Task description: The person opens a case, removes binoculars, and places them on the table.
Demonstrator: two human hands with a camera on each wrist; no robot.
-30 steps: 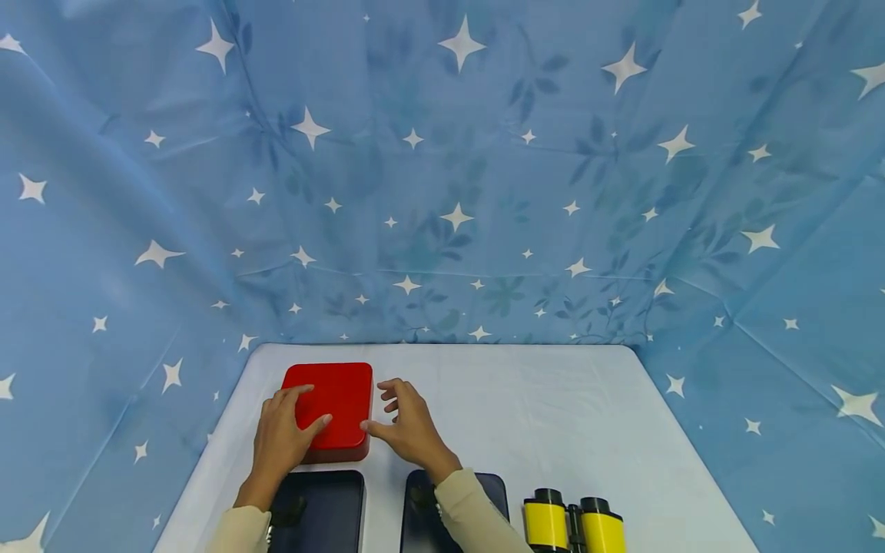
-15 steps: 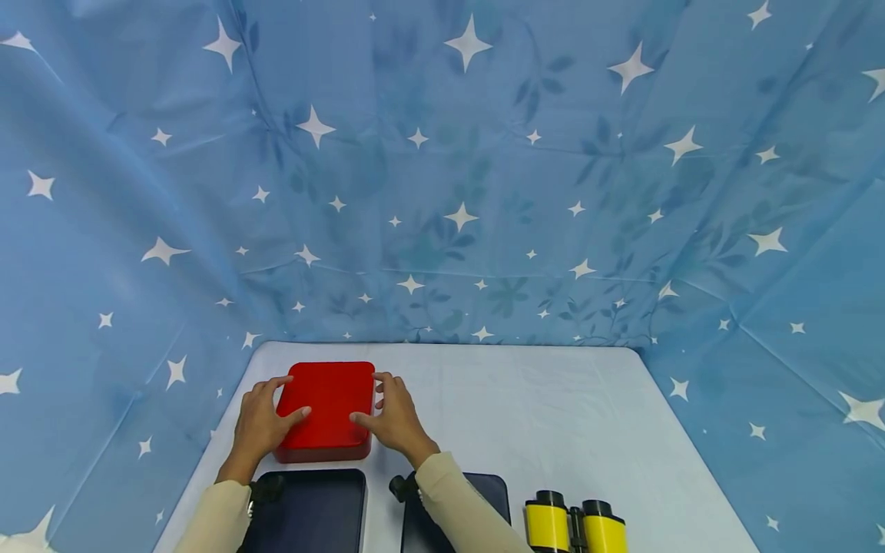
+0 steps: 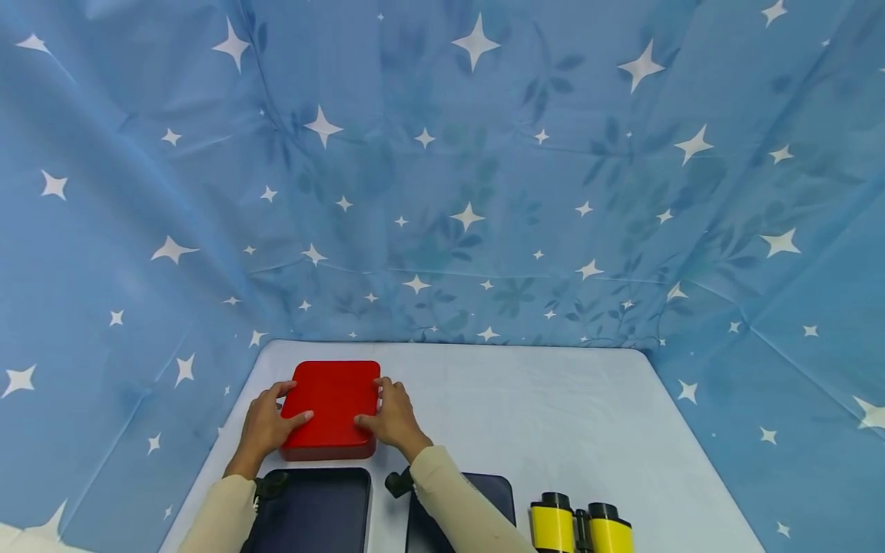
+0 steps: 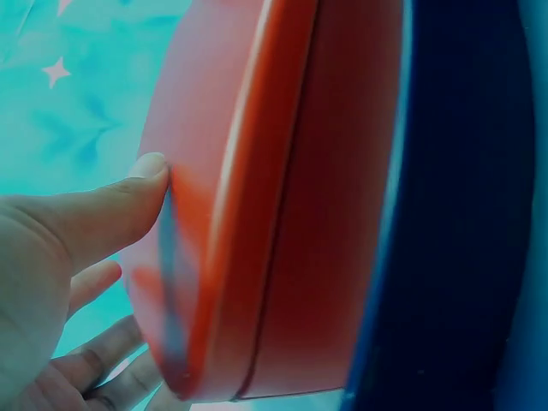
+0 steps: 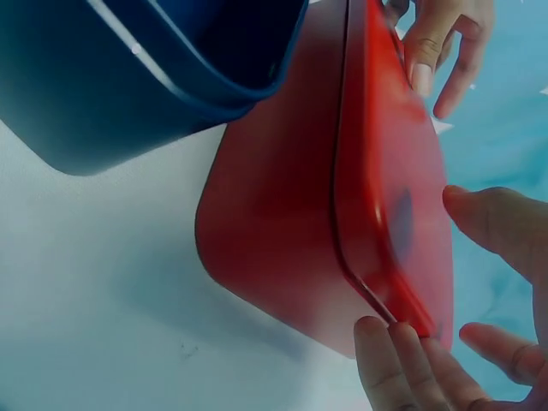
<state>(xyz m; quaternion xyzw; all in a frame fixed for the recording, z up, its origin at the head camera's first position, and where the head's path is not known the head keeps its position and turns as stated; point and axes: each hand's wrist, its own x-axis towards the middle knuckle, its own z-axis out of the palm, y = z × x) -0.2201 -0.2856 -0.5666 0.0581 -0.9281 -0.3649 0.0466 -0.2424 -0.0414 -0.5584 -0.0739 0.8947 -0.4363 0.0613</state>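
Observation:
A red box with a red lid (image 3: 330, 403) stands at the back left of the white table in the head view. My left hand (image 3: 266, 418) grips the lid's left edge, its thumb lying on top. At the right edge, my right hand (image 3: 399, 418) grips the lid, thumb over the top and fingers along the side. The right wrist view shows fingertips (image 5: 381, 360) at the seam between the lid and the red box's body (image 5: 278, 231). The lid sits on the body with a thin seam line showing.
In front of the red box is a dark blue open container (image 3: 325, 507). A second dark container (image 3: 494, 495) lies partly beneath the right sleeve. Yellow and black binoculars (image 3: 553, 530) stand at the front right. A blue star-patterned cloth (image 3: 442, 153) hangs behind the table.
The left hand has moved left from over the lid to its left edge. The right hand has come in against the right edge. The box stays in place.

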